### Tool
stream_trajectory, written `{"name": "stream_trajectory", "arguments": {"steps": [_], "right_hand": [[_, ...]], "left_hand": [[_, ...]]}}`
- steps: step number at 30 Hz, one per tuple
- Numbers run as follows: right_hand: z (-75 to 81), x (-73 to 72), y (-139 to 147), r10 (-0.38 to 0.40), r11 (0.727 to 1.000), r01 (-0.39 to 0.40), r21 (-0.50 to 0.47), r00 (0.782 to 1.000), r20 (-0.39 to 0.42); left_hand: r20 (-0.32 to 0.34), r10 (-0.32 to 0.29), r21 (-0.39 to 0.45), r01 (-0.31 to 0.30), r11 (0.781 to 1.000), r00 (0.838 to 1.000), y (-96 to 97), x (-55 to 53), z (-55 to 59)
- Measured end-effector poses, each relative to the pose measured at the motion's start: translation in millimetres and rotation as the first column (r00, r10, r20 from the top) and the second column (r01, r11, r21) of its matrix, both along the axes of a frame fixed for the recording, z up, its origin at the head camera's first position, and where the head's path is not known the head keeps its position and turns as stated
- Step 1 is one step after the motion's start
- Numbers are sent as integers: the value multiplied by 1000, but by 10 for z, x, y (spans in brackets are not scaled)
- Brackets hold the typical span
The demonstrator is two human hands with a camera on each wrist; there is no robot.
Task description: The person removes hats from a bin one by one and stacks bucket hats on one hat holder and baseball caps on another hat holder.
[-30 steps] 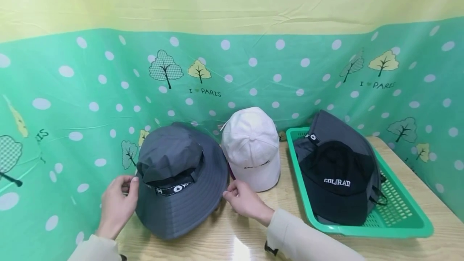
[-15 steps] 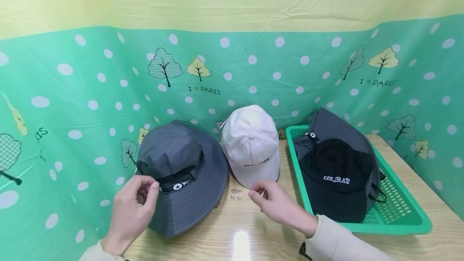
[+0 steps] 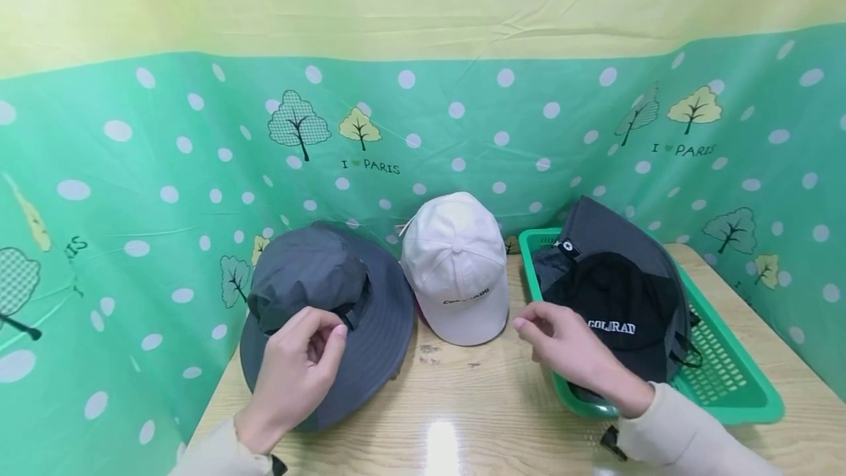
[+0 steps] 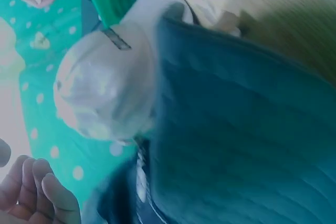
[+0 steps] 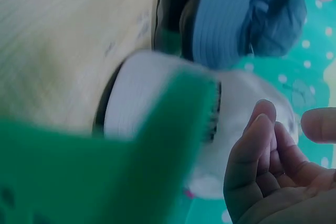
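Note:
In the head view a dark grey wide-brimmed sun hat [image 3: 300, 267] rests at the left of the table. My left hand [image 3: 294, 373] hovers over its front brim, fingers loosely bent, holding nothing. Beside that hat sits a white baseball cap [image 3: 456, 255] with its visor toward me. My right hand [image 3: 575, 351] hangs, also holding nothing, before the left side of a green plastic basket [image 3: 769, 404]. A black baseball cap [image 3: 617, 296] lies inside, partly behind that hand, on another grey hat [image 3: 598, 230]. In the right wrist view, a gap separates thumb and fingertips [image 5: 265, 111].
A wood-grain table [image 3: 403, 432] carries the hats and basket. A green and yellow patterned cloth [image 3: 456, 123] hangs behind them and along both sides. Perforated basket floor [image 3: 717, 362] shows to the right of the black cap.
Both hands have left the grey sun hat's brim and moved rightward, the left over the front brim, the right across to the basket. The hats and basket stay in place.

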State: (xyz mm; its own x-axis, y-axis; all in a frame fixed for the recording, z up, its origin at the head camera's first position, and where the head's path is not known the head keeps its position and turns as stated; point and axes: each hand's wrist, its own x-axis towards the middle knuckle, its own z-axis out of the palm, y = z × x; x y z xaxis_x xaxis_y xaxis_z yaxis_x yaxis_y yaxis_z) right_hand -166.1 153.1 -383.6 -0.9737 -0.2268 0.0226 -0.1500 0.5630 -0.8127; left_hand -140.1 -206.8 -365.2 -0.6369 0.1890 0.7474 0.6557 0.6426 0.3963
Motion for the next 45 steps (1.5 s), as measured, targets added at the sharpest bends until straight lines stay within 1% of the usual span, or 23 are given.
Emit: {"name": "stream_trajectory", "arguments": {"steps": [5, 10, 13, 17, 20, 24, 29, 31, 35, 37, 39, 41, 44, 45], "right_hand": [[93, 10, 222, -58, 997, 59, 44, 998, -26], [171, 14, 419, -79, 992, 87, 93, 993, -84], [200, 6, 525, -86, 989, 98, 107, 990, -112], [227, -20, 656, -102, 983, 120, 136, 985, -138], [258, -54, 743, -120, 977, 144, 159, 981, -150], [301, -105, 857, -140, 968, 171, 186, 976, -169], [299, -188, 997, -152, 955, 197, 221, 967, -206], [280, -227, 1054, -156, 951, 206, 232, 964, -216], [241, -311, 1166, -168, 942, 225, 249, 959, -229], [230, -348, 1220, -177, 937, 236, 259, 956, -233], [222, -386, 1268, -175, 935, 235, 265, 957, -231], [214, -421, 1315, -172, 934, 229, 274, 961, -217], [187, -477, 1379, -169, 927, 226, 301, 964, -205], [175, -495, 1399, -169, 923, 227, 311, 965, -201]], "left_hand": [[30, -41, -28, 42, 999, 999, 211, -47, -7], [74, -71, -55, 75, 996, 995, 453, -74, -42], [77, -96, -55, 100, 993, 992, 602, -102, -76], [49, -130, -49, 133, 990, 990, 794, -138, -130], [58, -145, -58, 148, 987, 988, 928, -146, -162], [111, -175, -52, 181, 982, 978, 1099, -149, -199], [165, -220, -9, 224, 975, 961, 1313, -145, -230], [202, -242, 16, 244, 970, 949, 1399, -133, -241], [281, -280, 52, 277, 959, 918, 1562, -99, -289], [311, -290, 58, 286, 956, 905, 1638, -85, -321], [351, -294, 63, 291, 955, 889, 1712, -72, -353], [405, -302, 76, 297, 952, 863, 1787, -67, -388], [498, -315, 120, 295, 948, 808, 1903, -73, -446], [519, -321, 136, 294, 946, 792, 1941, -79, -470]]}}
